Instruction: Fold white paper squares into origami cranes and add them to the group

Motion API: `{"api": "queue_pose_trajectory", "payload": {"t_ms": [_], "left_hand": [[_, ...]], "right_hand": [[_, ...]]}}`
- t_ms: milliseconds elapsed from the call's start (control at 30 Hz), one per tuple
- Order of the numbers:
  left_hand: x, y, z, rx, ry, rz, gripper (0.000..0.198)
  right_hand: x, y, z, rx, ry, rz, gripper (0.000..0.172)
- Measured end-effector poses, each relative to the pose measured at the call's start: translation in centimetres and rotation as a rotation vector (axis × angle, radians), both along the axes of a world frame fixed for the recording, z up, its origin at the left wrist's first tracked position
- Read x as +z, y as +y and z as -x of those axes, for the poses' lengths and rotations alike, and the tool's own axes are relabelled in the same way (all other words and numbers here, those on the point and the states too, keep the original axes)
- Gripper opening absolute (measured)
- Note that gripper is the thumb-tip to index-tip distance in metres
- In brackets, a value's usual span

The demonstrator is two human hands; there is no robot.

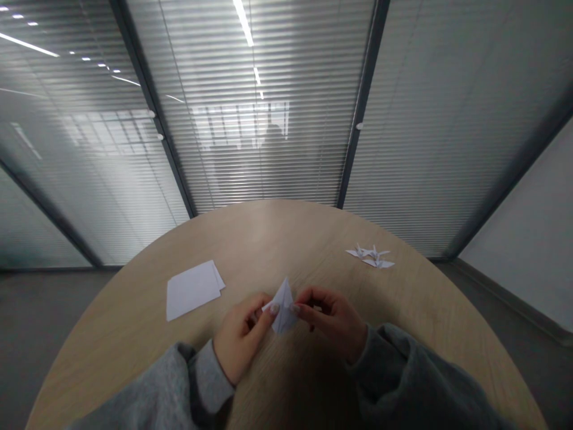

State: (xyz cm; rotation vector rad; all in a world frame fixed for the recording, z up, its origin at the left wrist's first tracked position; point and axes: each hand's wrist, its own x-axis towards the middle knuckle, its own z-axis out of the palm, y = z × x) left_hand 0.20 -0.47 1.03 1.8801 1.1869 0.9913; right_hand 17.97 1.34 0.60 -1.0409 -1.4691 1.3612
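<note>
A small piece of folded white paper (283, 301) is held up between my two hands, its pointed tip upward and creases running down its face. On its left side, my left hand (246, 331) pinches it, thumb in front. My right hand (329, 316) grips its right edge between thumb and fingers. Behind the fingers, parts of the fold are hidden. Toward the back right lie several finished folded paper cranes (371, 255), close together. To the left of my left hand rests a small stack of white paper sheets (193, 290).
All this is on a round light wood table (273, 239), whose curved far edge stands near a glass partition with blinds (268, 161). Dark frame posts divide the glass. A white wall (528, 239) rises at the right, with grey floor around the table.
</note>
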Motion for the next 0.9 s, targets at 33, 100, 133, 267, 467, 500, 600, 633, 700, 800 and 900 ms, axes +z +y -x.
{"api": "queue_pose_trajectory", "payload": {"t_ms": [33, 100, 133, 267, 467, 500, 600, 633, 700, 800, 900], "left_hand": [[0.06, 0.09, 0.09, 0.019, -0.027, 0.006, 0.038], [0.11, 0.21, 0.15, 0.022, -0.079, 0.039, 0.033], [0.1, 0.23, 0.13, 0.013, -0.099, 0.053, 0.032], [0.05, 0.18, -0.02, -0.042, -0.137, 0.089, 0.031], [0.34, -0.05, -0.15, -0.063, -0.157, 0.128, 0.033], [0.4, -0.09, -0.19, -0.068, -0.156, 0.131, 0.033], [0.48, -0.25, -0.28, -0.061, -0.13, 0.133, 0.033], [0.47, -0.31, -0.3, -0.06, -0.123, 0.137, 0.033], [0.39, -0.42, -0.34, -0.061, -0.12, 0.147, 0.033], [0.29, -0.48, -0.39, -0.068, -0.123, 0.156, 0.034], [0.36, -0.45, -0.47, -0.092, -0.127, 0.161, 0.034]], "right_hand": [[0.11, -0.02, 0.0, -0.004, -0.002, 0.006, 0.051], [0.26, -0.03, 0.0, -0.01, 0.012, 0.025, 0.052], [0.32, -0.02, 0.0, -0.011, 0.028, 0.037, 0.052], [0.41, 0.05, 0.05, 0.032, 0.104, 0.135, 0.052], [0.36, 0.07, 0.16, 0.043, 0.1, 0.219, 0.054], [0.32, 0.08, 0.14, 0.035, 0.087, 0.202, 0.054], [0.17, 0.1, 0.05, 0.004, 0.047, 0.125, 0.053], [0.13, 0.09, 0.03, -0.005, 0.037, 0.095, 0.053], [0.08, 0.03, 0.02, -0.024, 0.027, 0.033, 0.051], [0.1, -0.15, 0.07, -0.031, 0.035, -0.022, 0.049], [0.1, -0.34, 0.15, -0.027, 0.046, -0.027, 0.048]]}}
